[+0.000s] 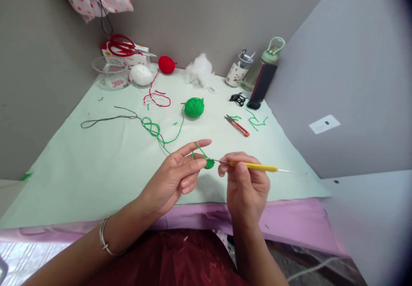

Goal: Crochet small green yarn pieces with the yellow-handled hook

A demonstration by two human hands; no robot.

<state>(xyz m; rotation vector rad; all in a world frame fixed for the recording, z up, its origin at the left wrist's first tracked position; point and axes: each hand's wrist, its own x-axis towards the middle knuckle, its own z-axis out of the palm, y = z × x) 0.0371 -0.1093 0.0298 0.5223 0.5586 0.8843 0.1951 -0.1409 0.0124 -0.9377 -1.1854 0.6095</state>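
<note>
My left hand [180, 170] pinches a small green crochet piece [209, 164] between thumb and fingers, its index finger stretched out with green yarn looped over it. In my right hand [246, 183] is a crochet hook [257, 166] with a yellow handle, held like a pencil. The hook's thin metal tip reaches left to the crochet piece; whether it passes through a stitch is too small to tell. From my left hand the green strand runs back across the table to a green yarn ball [194, 107].
Orange thread snips [237, 126] and green yarn scraps [256, 121] lie right of the ball. Behind are a red yarn ball [166, 64], white yarn ball [141, 75], stuffing [199, 70], red-handled scissors [121, 46], a plastic tub [111, 78], pen cup [238, 72] and bottle [268, 58]. Walls enclose the table.
</note>
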